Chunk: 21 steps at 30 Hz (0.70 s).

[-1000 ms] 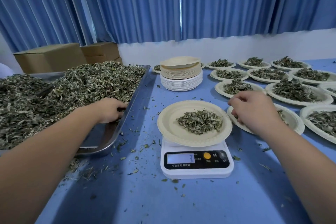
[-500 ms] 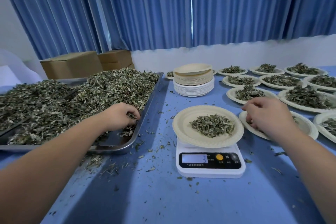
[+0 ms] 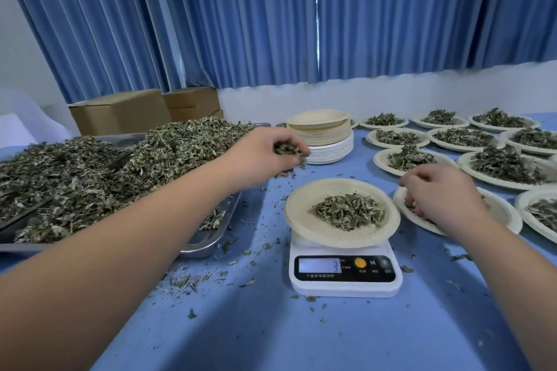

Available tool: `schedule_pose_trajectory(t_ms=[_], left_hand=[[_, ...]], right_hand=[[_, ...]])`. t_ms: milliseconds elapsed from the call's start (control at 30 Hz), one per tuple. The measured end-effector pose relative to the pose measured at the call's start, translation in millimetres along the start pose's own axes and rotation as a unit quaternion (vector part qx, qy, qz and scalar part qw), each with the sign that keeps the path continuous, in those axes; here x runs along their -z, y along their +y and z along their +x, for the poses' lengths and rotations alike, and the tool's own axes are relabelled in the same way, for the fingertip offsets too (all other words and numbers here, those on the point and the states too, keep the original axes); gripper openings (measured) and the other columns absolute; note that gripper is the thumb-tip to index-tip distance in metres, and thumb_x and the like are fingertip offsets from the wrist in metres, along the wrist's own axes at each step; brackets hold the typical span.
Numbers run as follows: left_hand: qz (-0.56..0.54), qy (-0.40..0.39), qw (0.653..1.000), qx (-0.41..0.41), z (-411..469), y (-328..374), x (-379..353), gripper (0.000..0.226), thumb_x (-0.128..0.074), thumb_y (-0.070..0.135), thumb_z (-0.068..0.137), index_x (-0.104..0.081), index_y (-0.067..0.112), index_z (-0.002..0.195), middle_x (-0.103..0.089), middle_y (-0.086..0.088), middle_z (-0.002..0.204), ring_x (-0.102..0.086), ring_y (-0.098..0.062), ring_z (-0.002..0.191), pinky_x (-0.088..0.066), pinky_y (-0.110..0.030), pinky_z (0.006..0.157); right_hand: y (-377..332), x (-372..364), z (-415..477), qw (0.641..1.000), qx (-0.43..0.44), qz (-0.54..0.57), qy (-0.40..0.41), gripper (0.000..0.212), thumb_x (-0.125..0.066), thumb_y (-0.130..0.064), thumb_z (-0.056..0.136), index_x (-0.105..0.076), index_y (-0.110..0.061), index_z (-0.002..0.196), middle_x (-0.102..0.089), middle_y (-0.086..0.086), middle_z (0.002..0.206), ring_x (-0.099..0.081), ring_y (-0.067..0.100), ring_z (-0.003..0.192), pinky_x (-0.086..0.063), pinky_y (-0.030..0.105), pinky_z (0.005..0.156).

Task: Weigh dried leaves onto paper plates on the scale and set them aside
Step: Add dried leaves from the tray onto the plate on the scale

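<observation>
One pinch of leaves (image 3: 288,150) in the left hand (image 3: 262,156), fingers closed round it, short of the plate (image 3: 301,226) on the scale (image 3: 343,285) — light, crumbly stuff, so cup it. Right hand (image 3: 437,193) curled over a side plate (image 3: 501,214); grip unclear.

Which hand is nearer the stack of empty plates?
Left. The left hand, gripping dried leaves, is just left of the stack; the right hand is over a filled plate right of the scale.
</observation>
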<state>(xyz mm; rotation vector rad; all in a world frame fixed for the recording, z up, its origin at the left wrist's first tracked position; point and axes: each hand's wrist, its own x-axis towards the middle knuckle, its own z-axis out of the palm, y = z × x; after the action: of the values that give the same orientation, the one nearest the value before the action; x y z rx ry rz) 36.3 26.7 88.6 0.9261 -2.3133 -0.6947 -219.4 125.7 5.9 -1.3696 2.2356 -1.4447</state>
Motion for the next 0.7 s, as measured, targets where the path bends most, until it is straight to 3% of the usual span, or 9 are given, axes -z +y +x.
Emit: schedule_pose_trajectory(t_ms=[133,233,300,367,567,633,700], left_hand=[[-0.01,-0.017,0.999,-0.039,11.3,22.6,-26.4,0.019,-0.067,0.008,0.089,-0.071,0.022,0.102,-0.067,0.014,0.09,-0.061,0.002,0.071,-0.047,-0.008,0.063],[0.01,-0.053,0.997,-0.048,14.8,26.4,-38.8,0.033,-0.068,0.016,0.089,-0.066,0.03,0.119,-0.061,0.018,0.101,-0.063,-0.004,0.085,-0.044,-0.004,0.066],[0.034,-0.098,0.994,-0.035,14.9,24.5,-43.3,0.039,-0.065,0.03,0.091,-0.058,0.038,0.128,-0.059,0.022,0.103,-0.059,0.003,0.09,-0.041,-0.008,0.072],[0.072,-0.095,0.992,-0.035,14.5,20.1,-43.9,0.038,-0.058,0.042,0.094,-0.054,0.041,0.131,-0.058,0.026,0.099,-0.053,0.012,0.085,-0.038,-0.013,0.075],[0.171,0.058,0.983,-0.009,15.8,-2.2,-7.7,0.029,-0.046,0.047,0.098,-0.066,0.029,0.108,-0.061,0.018,0.087,-0.055,0.002,0.075,-0.039,-0.016,0.061],[0.231,0.071,0.969,0.046,15.2,-19.0,10.5,0.031,-0.047,0.04,0.098,-0.068,0.019,0.099,-0.067,0.005,0.089,-0.058,-0.009,0.074,-0.043,-0.022,0.062],[0.294,0.029,0.949,0.113,9.6,-39.1,25.1,0.032,-0.044,0.034,0.1,-0.069,0.014,0.104,-0.069,-0.005,0.103,-0.062,-0.019,0.086,-0.049,-0.028,0.075]], right_hand=[[1.2,0.4,0.9,1.0,-0.004,0.004,-0.002,0.022,-0.054,-0.017,0.085,-0.068,-0.017,0.068,-0.065,0.0,0.054,-0.054,0.019,0.045,-0.049,0.031,0.052],[3.1,0.0,2.6,1.0,-0.007,0.01,-0.005,0.022,-0.054,-0.017,0.085,-0.068,-0.018,0.068,-0.065,-0.004,0.054,-0.054,0.017,0.044,-0.05,0.033,0.053],[3.7,-0.9,3.9,1.0,-0.005,0.01,-0.004,0.022,-0.055,-0.017,0.086,-0.068,-0.018,0.068,-0.065,-0.005,0.054,-0.053,0.012,0.04,-0.048,0.031,0.052],[4.1,-2.0,4.9,1.0,-0.005,0.012,-0.004,0.022,-0.055,-0.017,0.086,-0.067,-0.016,0.068,-0.065,-0.003,0.055,-0.051,0.009,0.038,-0.047,0.03,0.052],[3.3,-1.5,3.2,1.0,0.002,0.016,-0.006,0.022,-0.055,-0.016,0.085,-0.067,-0.013,0.067,-0.064,0.0,0.054,-0.051,0.012,0.04,-0.047,0.03,0.051],[2.3,-0.9,2.1,1.0,0.002,0.017,-0.005,0.022,-0.054,-0.016,0.085,-0.067,-0.014,0.067,-0.064,-0.002,0.053,-0.051,0.015,0.042,-0.047,0.03,0.051],[1.3,-0.6,1.4,1.0,0.001,0.015,-0.007,0.022,-0.054,-0.015,0.086,-0.067,-0.014,0.068,-0.064,-0.003,0.053,-0.052,0.016,0.043,-0.047,0.03,0.051]])
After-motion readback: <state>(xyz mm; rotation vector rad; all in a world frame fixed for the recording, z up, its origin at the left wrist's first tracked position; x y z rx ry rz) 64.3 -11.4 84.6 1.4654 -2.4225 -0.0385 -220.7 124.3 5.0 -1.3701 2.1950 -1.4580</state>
